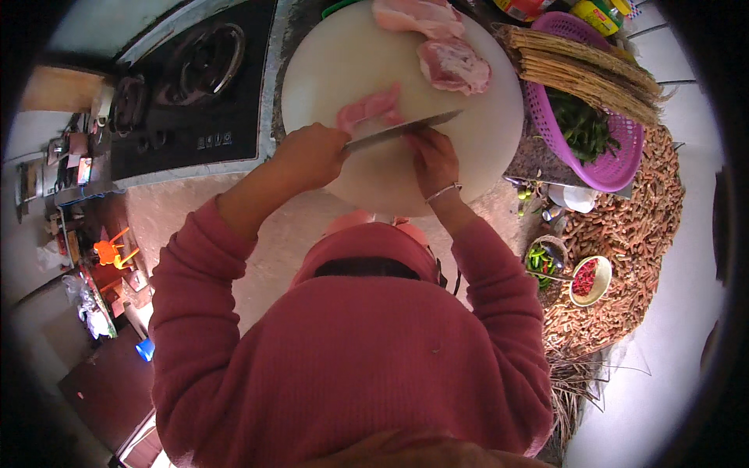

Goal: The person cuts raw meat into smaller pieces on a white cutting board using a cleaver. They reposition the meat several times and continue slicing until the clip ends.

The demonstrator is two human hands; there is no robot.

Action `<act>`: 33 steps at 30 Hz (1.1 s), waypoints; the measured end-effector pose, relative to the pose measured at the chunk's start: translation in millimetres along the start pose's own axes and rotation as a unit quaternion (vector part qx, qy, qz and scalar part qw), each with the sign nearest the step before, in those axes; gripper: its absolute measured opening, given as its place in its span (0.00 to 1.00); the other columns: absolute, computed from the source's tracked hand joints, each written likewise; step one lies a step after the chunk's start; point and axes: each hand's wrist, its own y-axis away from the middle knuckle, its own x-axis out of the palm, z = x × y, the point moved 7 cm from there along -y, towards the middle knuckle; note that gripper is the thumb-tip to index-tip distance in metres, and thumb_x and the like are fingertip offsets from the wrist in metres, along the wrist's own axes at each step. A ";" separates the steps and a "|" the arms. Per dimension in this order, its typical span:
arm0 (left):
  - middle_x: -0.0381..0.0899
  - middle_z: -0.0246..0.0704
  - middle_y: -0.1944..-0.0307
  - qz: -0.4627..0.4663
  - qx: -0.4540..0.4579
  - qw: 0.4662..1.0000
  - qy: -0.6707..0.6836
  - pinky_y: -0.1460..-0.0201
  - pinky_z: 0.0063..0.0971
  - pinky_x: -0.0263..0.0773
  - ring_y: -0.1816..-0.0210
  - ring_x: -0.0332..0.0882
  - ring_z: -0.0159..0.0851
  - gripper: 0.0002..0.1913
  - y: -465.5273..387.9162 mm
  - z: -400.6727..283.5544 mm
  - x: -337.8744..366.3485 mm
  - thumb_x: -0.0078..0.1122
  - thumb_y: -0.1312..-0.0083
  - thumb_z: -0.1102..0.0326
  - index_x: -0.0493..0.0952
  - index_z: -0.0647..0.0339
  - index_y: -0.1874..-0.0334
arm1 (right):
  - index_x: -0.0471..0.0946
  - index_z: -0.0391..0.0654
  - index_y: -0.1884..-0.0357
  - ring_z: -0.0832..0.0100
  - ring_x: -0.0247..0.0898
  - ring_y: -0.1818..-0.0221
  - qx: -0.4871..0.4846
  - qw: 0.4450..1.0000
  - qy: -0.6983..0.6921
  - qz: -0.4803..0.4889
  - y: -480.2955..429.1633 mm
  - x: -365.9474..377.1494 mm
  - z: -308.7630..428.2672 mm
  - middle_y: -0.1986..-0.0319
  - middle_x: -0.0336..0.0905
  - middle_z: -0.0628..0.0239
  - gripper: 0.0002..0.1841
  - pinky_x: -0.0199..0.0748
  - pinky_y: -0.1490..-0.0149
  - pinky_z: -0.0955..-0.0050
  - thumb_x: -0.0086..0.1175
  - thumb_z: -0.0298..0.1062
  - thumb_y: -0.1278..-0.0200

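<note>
My left hand (316, 157) is closed around the handle of a kitchen knife (404, 128), whose blade points right and slightly up across a round white cutting board (374, 181). My right hand (436, 158) is at the blade's lower side, with bent fingers near the metal; whether they pinch the blade or something small under it, I cannot tell. Just beyond the blade lies a small piece of raw meat (371, 107). Two larger raw pieces rest at the board's far side, a long pale one (415, 16) and a thicker one with fat (455, 65).
A black glass cooktop (175, 105) lies left of the board. On the right, a purple plastic basket (620, 167) holds green leaves (582, 126), with a straw bundle (585, 70) across it. Lower right, bowls of green chillies (541, 262) and red chillies (585, 277) stand by heaped corn cobs (626, 251).
</note>
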 end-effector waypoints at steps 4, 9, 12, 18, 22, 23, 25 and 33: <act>0.75 0.45 0.74 0.059 -0.010 0.998 0.025 0.64 0.38 0.67 0.69 0.73 0.50 0.10 -16.5 -1.5 10.7 0.49 0.47 0.65 0.74 0.63 0.66 | 0.74 0.45 0.66 0.58 0.63 0.59 0.028 0.999 -0.036 0.013 -1.1 3.7 -7.1 0.63 0.70 0.61 0.14 0.65 0.55 0.65 0.46 0.24 0.60; 0.66 0.42 0.52 -0.040 0.056 0.996 0.055 0.50 0.39 0.62 0.50 0.64 0.50 0.27 -53.6 -29.5 14.4 0.49 0.50 0.66 0.60 0.56 0.44 | 0.74 0.45 0.70 0.58 0.64 0.61 -0.005 1.000 -0.016 -0.008 -0.6 5.0 -9.9 0.66 0.70 0.61 0.12 0.65 0.56 0.65 0.48 0.24 0.61; 0.66 0.42 0.50 -0.075 0.011 0.995 0.070 0.50 0.37 0.63 0.50 0.64 0.49 0.29 -67.8 -30.3 21.1 0.49 0.50 0.66 0.57 0.58 0.43 | 0.74 0.45 0.70 0.58 0.64 0.62 -0.041 0.999 -0.015 0.011 -1.5 6.8 -8.4 0.67 0.70 0.60 0.11 0.65 0.57 0.64 0.49 0.24 0.62; 0.74 0.43 0.72 -0.177 0.027 0.957 0.227 0.67 0.31 0.67 0.69 0.73 0.44 0.17 -42.5 -6.3 -3.7 0.53 0.47 0.61 0.70 0.65 0.59 | 0.71 0.45 0.72 0.59 0.66 0.65 -0.058 0.996 -0.044 0.044 -20.9 0.1 0.4 0.71 0.69 0.62 0.10 0.66 0.61 0.67 0.50 0.22 0.62; 0.68 0.31 0.88 -0.233 -0.046 0.868 0.435 0.85 0.22 0.61 0.87 0.66 0.29 0.12 -12.1 38.2 -28.3 0.54 0.47 0.62 0.73 0.67 0.75 | 0.73 0.45 0.67 0.59 0.64 0.60 -0.075 0.977 -0.097 0.172 -49.1 17.8 21.0 0.67 0.70 0.61 0.13 0.63 0.55 0.66 0.48 0.23 0.61; 0.70 0.32 0.86 -0.228 -0.069 0.865 0.442 0.84 0.23 0.62 0.87 0.67 0.29 0.12 -5.4 47.0 -29.9 0.55 0.48 0.62 0.73 0.67 0.74 | 0.73 0.45 0.67 0.59 0.63 0.59 -0.126 0.974 -0.068 0.175 -58.9 21.6 29.5 0.66 0.70 0.62 0.13 0.62 0.53 0.66 0.48 0.24 0.60; 0.73 0.33 0.83 -0.218 -0.117 0.855 0.456 0.82 0.23 0.65 0.85 0.68 0.30 0.13 8.2 64.9 -27.7 0.56 0.50 0.61 0.73 0.67 0.73 | 0.72 0.46 0.65 0.60 0.62 0.57 -0.238 0.954 -0.019 0.179 -72.6 32.0 46.6 0.63 0.70 0.64 0.14 0.60 0.51 0.66 0.47 0.24 0.59; 0.71 0.33 0.84 -0.218 -0.180 0.821 0.496 0.82 0.22 0.62 0.85 0.67 0.28 0.12 35.5 96.6 11.0 0.55 0.50 0.63 0.72 0.68 0.74 | 0.72 0.48 0.63 0.63 0.60 0.52 -0.179 0.886 0.171 0.392 -84.2 80.8 31.9 0.56 0.68 0.65 0.13 0.59 0.48 0.67 0.47 0.28 0.55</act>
